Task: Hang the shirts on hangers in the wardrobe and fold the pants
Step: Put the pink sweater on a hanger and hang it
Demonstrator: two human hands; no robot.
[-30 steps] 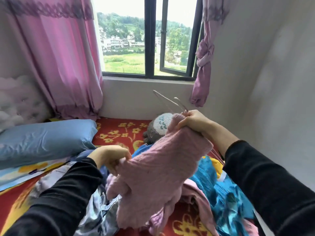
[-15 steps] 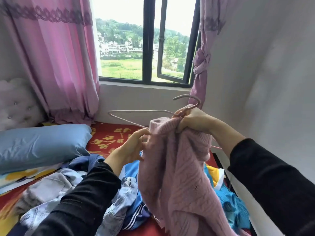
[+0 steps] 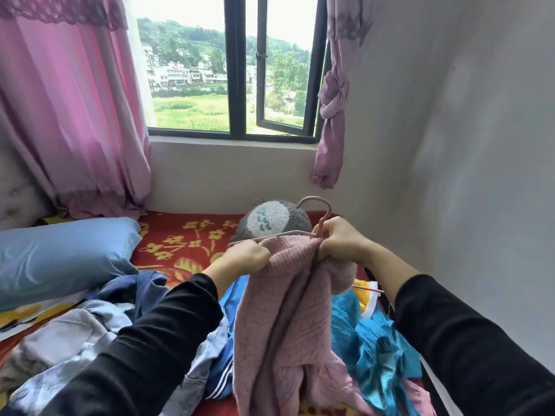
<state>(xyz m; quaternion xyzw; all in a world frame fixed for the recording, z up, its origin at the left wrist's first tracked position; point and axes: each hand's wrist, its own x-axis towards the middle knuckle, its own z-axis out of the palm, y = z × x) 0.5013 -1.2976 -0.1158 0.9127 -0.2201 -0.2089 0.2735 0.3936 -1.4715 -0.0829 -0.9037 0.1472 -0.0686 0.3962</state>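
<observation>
Left hand: the left hand [image 3: 250,257] is held up over the bed, with its fingers [image 3: 262,256] curled and pinching the top edge of the sweater where the left arm of the hanger comes out of the knit.
Right hand: the right hand [image 3: 341,240] is closed in a fist round the neck of the hanger just below the hook, with the bunched collar of the sweater gripped in the same fist.
Sweater: the pink knitted sweater [image 3: 285,319] hangs from both hands, its top gathered between them. Its lower part reaches down to the pile of clothes.
Hanger: the thin pink hanger [image 3: 312,199] has its hook standing up above the right hand. One arm pokes out to the left past the left hand, and the rest is hidden in the sweater.
Clothes pile: on the bed [image 3: 180,244], under the arms, lie a pale blue-grey garment [image 3: 75,331], a navy garment [image 3: 144,291], a blue jacket with white stripes [image 3: 223,382] and a bright turquoise garment [image 3: 372,340].
Bed: the cover is red with yellow flowers. A blue pillow [image 3: 60,256] lies at the left, and a grey and white plush toy [image 3: 270,220] sits just behind the hands.
Room: there is a dark-framed window [image 3: 237,70] with one pane swung open, a pink curtain [image 3: 66,115] to its left, a knotted curtain [image 3: 333,115] to its right, and a pale wall [image 3: 450,145] beside the bed.
</observation>
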